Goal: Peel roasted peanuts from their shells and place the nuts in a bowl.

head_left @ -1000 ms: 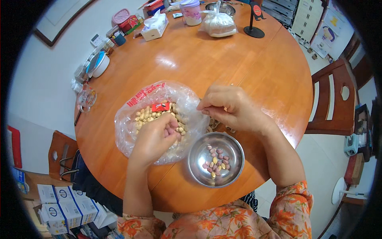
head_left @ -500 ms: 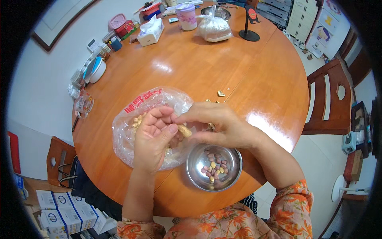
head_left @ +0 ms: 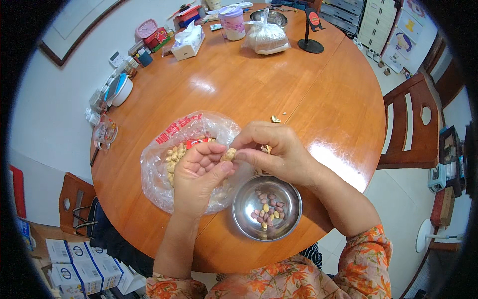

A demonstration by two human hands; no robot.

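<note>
An unshelled peanut (head_left: 229, 154) is held above the near half of the table. My left hand (head_left: 198, 175) has its curled fingers and thumb against one side of it. From the other side, my right hand (head_left: 278, 152) pinches it between thumb and index finger. Under my left hand lies a clear plastic bag (head_left: 154, 185) with red print, spread around a heap of peanuts in their shells (head_left: 173, 158). A steel bowl (head_left: 242, 219), below my right hand, contains several shelled pinkish and yellowish kernels (head_left: 269, 212). Shell pieces (head_left: 266, 148) show partly behind my right hand.
A loose shell bit (head_left: 275, 119) lies on the round wooden table (head_left: 239, 89). Farther back stand a tissue box (head_left: 188, 44), a purple-lidded tub (head_left: 232, 24), a tied plastic bag (head_left: 267, 39) and a black stand (head_left: 311, 46). A wooden chair (head_left: 411, 124) is at the right.
The peanut has turned and risen slightly between my hands. My left hand has shifted a little right and down, uncovering more peanuts and a red item in the bag.
</note>
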